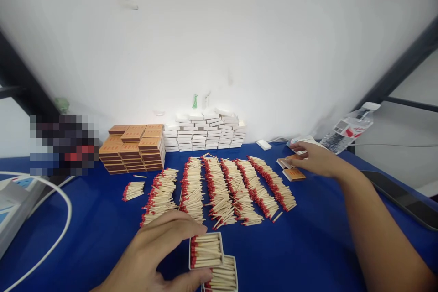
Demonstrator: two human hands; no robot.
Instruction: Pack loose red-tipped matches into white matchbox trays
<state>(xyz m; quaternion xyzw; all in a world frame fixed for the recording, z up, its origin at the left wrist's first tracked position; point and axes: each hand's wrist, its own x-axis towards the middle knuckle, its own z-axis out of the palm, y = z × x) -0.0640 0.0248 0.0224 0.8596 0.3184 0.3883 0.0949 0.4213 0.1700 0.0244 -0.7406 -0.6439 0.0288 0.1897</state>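
My left hand (164,251) grips a white matchbox tray (222,251) between thumb and fingers. Red-tipped matches (206,251) fill this tray. Just below it, partly covered, is a second white tray (236,274), also full of matches. At the right, my right hand (313,159) reaches over flat orange matchbox sleeves (294,174); its thumb lies at one sleeve, with the fingers apart from the thumb. Several long rows of loose matches (219,191) lie between my hands, heads to the left, and a small bunch of matches (133,190) lies farther left.
Orange matchboxes (132,150) are stacked at the back left, beside a stack of white trays (205,132) against the wall. One white tray (263,144) lies apart. A plastic bottle (351,127) leans at the right, near a dark phone (400,196). A white cable (66,219) curves at left.
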